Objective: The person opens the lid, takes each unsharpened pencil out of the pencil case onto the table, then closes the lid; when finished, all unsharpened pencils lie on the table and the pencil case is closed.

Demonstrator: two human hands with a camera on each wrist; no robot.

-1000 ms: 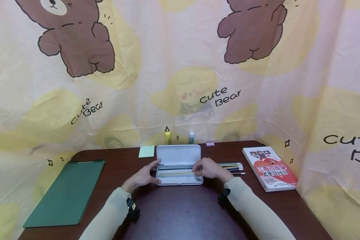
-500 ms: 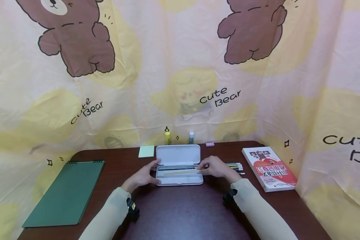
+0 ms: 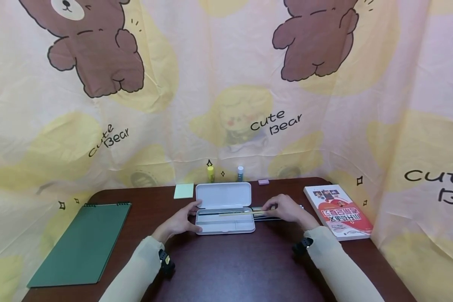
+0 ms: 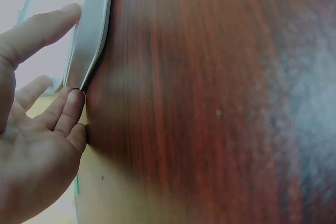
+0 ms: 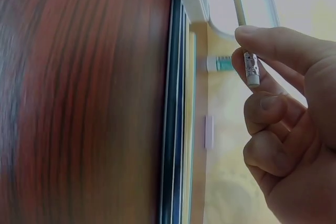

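Observation:
An open white pencil case (image 3: 224, 195) lies mid-table, lid flat at the back, tray (image 3: 226, 226) in front. My left hand (image 3: 191, 217) steadies its left end; the thumb (image 4: 47, 27) lies straight along the case's side wall (image 4: 94, 35), and the fingertips touch its corner. My right hand (image 3: 272, 209) pinches a yellow pencil (image 3: 241, 213) that reaches left over the tray. In the right wrist view, thumb and forefinger of that hand (image 5: 245, 51) hold the pencil's metal eraser end (image 5: 252, 72). More pencils (image 5: 178, 129) lie in a row under this hand.
A green spiral notebook (image 3: 83, 241) lies at the left, a red book (image 3: 337, 212) at the right. Green sticky notes (image 3: 184, 191), two glue sticks (image 3: 210, 173) and a pink eraser (image 3: 264, 181) stand along the back edge, against a bear-print curtain.
My right hand has moved to the right, drawing the yellow pencil with it, so the pencil now sticks out past the case's right end. The left hand has stayed put.

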